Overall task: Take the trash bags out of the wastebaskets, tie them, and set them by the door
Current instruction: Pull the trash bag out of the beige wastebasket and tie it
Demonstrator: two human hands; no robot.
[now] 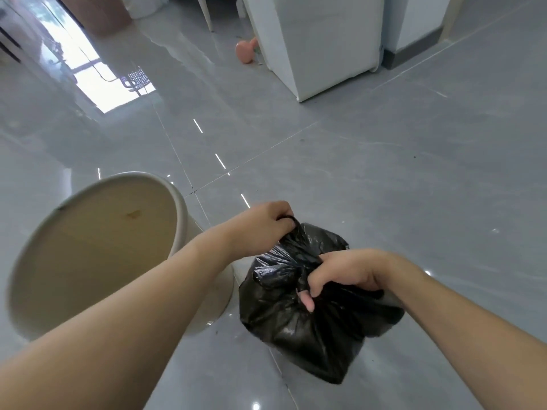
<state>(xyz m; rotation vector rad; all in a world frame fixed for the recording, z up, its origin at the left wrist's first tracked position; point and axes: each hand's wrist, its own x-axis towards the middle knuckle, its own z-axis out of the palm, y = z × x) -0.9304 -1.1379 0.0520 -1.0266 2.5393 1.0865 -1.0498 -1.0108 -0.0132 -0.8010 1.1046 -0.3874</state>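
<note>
Head view: your left hand [263,223] pinches a twisted end of the black trash bag [310,315]; your right hand [343,273] grips its gathered neck. The bag hangs below both hands, just right of the empty beige wastebasket [97,250].

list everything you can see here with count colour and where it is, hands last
trash bag: 1, black, on the floor right of the wastebasket, top gathered
wastebasket: 1, cream, lower left, no bag inside
floor: 1, glossy grey tiles, throughout
white cabinet: 1, white, top centre, standing on the floor
pink object: 1, pink, on the floor left of the cabinet; cannot tell what it is
brown furniture: 1, brown, top left, mostly cut off
left hand: 1, grips a strand of the bag's top at its far side
right hand: 1, grips the bag's gathered top at its near side
</note>
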